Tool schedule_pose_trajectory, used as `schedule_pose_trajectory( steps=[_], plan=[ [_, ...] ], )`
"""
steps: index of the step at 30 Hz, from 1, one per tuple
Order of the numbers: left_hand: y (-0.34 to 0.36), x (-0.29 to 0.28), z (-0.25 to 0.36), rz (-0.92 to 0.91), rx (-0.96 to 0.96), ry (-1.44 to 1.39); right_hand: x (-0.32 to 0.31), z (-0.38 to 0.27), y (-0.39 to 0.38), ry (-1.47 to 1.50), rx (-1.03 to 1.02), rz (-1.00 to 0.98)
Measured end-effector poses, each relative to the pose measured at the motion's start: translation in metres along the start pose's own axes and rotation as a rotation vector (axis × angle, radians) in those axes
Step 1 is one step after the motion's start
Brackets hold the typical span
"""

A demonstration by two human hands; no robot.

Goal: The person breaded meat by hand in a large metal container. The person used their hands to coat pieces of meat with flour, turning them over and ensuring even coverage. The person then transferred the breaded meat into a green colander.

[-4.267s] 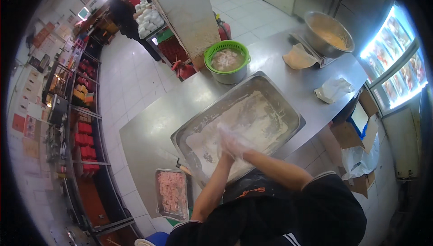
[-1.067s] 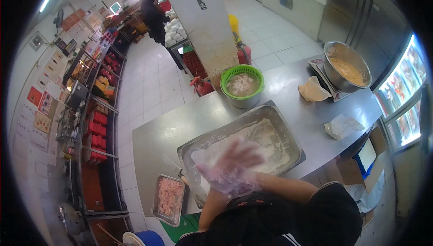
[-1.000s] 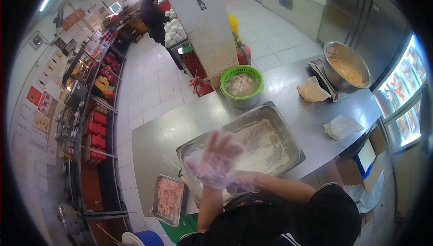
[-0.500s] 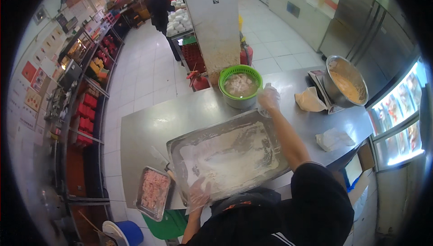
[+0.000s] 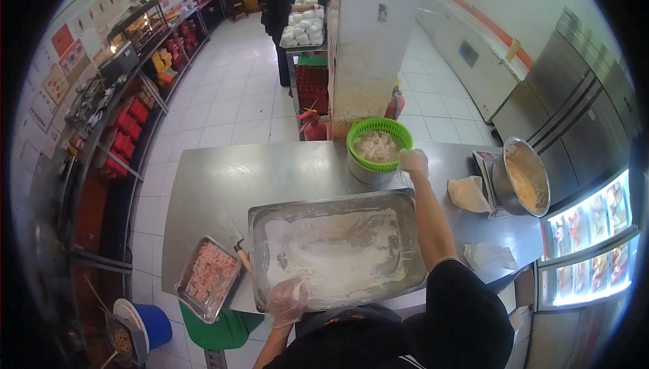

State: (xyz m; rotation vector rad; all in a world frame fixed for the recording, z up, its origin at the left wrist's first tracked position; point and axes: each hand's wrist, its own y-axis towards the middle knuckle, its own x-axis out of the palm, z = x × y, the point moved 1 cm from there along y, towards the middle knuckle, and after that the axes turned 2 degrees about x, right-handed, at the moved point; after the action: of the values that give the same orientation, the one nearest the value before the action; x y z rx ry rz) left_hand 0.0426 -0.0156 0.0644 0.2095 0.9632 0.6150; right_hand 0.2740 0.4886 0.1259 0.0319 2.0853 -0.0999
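The flat, shiny steel table is widest. On it lies the big metal pan – a box shape with soft white powder inside. Behind the pan, a round, holey green plastic basket of pale, wet lumps tips in its pot; the right hand curls tight on its rim. At the pan's near left corner, the left hand wears thin, clear plastic, fingers half bent – I can't tell if they grip.

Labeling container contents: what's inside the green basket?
Pale, lumpy pieces lie in the green basket; the right hand is at its rim. The top layer covers the basket's bottom, and the basket hides the inside of the pale pot below.
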Motion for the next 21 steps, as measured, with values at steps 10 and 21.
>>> schedule_pose_trajectory(
  steps=[10, 21],
  plan=[
    [-0.005, 0.005, -0.004, -0.039, -0.033, -0.052, 0.008, -0.006, 0.005, -0.293, -0.251, 0.038],
    [0.002, -0.003, 0.001, -0.033, -0.056, -0.004, 0.062, 0.037, 0.047, 0.069, 0.008, 0.143]
  ],
)
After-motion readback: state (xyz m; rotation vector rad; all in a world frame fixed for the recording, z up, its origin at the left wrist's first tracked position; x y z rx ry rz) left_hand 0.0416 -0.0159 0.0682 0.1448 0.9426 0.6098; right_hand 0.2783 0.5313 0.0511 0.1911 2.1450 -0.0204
